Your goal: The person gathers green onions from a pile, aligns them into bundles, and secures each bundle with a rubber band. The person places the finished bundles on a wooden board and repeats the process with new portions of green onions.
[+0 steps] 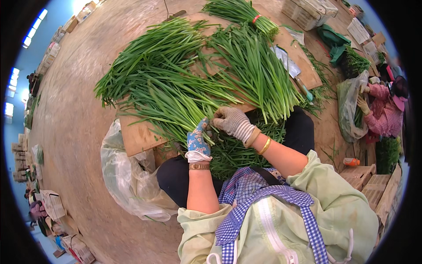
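Note:
My left hand (pixel 199 140), in a blue floral glove, closes around the pale stem ends of a loose bunch of flat green leaves, likely garlic chives (pixel 179 109). Beside it my right hand (pixel 233 123), in a striped knit glove, has its fingers curled at the same stem ends; whether it pinches anything is hidden. The leafy tips spread up and left across a wooden board (pixel 141 135). Another loose bunch (pixel 255 72) lies on the board to the right, and a further pile (pixel 158 46) at its far left. Loose leaf scraps (pixel 242 155) fill the space between my knees.
A cleaver (pixel 288 62) with a teal-ended handle lies on the board's right side. A bundle tied with a red band (pixel 256 18) rests at the far edge. A clear plastic bag (pixel 128 184) stands at left. To the right, a co-worker (pixel 384 109) handles a bag of greens (pixel 351 109).

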`<state>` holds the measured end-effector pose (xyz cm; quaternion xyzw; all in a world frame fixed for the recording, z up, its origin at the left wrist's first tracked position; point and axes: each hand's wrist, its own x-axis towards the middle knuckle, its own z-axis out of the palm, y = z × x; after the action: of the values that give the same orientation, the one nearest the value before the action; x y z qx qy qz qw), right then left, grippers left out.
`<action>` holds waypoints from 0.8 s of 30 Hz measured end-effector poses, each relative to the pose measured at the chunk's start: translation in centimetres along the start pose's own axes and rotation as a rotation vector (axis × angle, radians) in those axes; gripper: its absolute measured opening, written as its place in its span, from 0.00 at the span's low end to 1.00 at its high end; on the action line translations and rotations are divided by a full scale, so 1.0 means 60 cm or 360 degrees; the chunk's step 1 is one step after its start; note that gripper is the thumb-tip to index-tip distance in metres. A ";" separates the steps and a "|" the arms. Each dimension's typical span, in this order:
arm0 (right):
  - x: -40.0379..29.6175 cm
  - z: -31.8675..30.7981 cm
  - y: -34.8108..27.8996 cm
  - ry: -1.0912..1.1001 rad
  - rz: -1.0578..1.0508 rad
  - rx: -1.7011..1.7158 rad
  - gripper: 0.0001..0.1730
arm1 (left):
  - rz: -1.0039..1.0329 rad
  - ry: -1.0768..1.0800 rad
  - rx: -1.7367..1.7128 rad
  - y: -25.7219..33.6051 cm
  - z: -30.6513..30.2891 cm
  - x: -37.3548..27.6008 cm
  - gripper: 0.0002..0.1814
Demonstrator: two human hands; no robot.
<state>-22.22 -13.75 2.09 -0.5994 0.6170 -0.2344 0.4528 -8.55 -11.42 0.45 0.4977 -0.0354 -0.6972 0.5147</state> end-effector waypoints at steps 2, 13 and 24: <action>-0.001 -0.009 0.017 0.0086 -0.0142 -0.0045 0.18 | 0.0069 -0.0137 -0.0053 -0.002 -0.017 0.006 0.13; -0.054 -0.050 -0.043 0.0122 -0.0333 -0.0506 0.22 | 0.0073 -0.0215 -0.0171 0.004 -0.036 0.008 0.16; -0.062 -0.040 0.034 -0.0452 -0.0262 -0.0904 0.13 | 0.0212 -0.0342 -0.0369 0.005 -0.032 0.003 0.13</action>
<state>-25.78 -10.48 2.59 -0.7763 0.5380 -0.0028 0.3286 -6.94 -10.80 -0.45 0.3542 -0.0424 -0.7101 0.6070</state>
